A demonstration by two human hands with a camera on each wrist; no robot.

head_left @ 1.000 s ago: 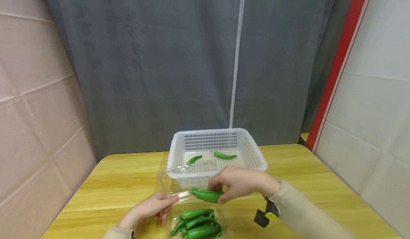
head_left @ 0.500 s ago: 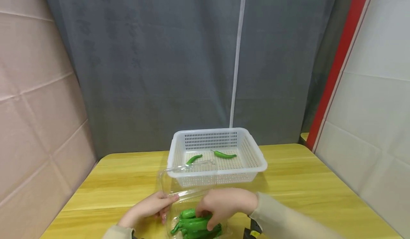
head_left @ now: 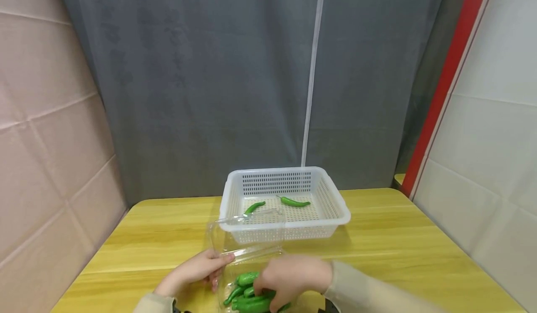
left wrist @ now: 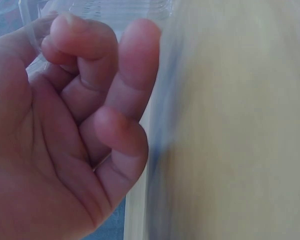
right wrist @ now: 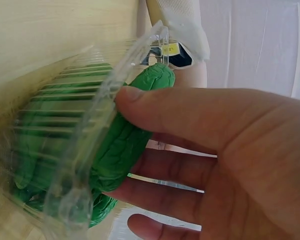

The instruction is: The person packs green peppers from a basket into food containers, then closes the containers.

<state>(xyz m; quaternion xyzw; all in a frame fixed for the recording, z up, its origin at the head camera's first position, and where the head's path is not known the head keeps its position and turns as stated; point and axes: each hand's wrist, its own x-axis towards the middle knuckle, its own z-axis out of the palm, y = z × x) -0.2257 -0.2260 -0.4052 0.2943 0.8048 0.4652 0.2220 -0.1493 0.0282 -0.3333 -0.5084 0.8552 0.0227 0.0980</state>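
Note:
A clear plastic clamshell box [head_left: 226,275] with its lid tilted up holds several green peppers [head_left: 247,278] near the table's front. At its left edge, by the hinge, my left hand [head_left: 201,268] pinches the plastic between thumb and forefinger; in the left wrist view its other fingers are loosely bent. My right hand [head_left: 293,275] reaches into the box from the right. The right wrist view shows its thumb and fingers gripping a wrinkled green pepper [right wrist: 120,150] at the box's rim, with other peppers behind the clear wall. In the head view, that hand covers part of the pile.
Behind the box stands a white perforated basket [head_left: 331,210] with two green peppers [head_left: 293,202] lying apart in it. The raised clear lid [head_left: 251,220] overlaps the basket's front in the head view. A wooden table [head_left: 168,229] carries everything, with a grey curtain [head_left: 201,94] behind.
My right hand has lowered a pepper from above the box down among the others, moving slightly left, and still grips one there. My left hand keeps its place on the box.

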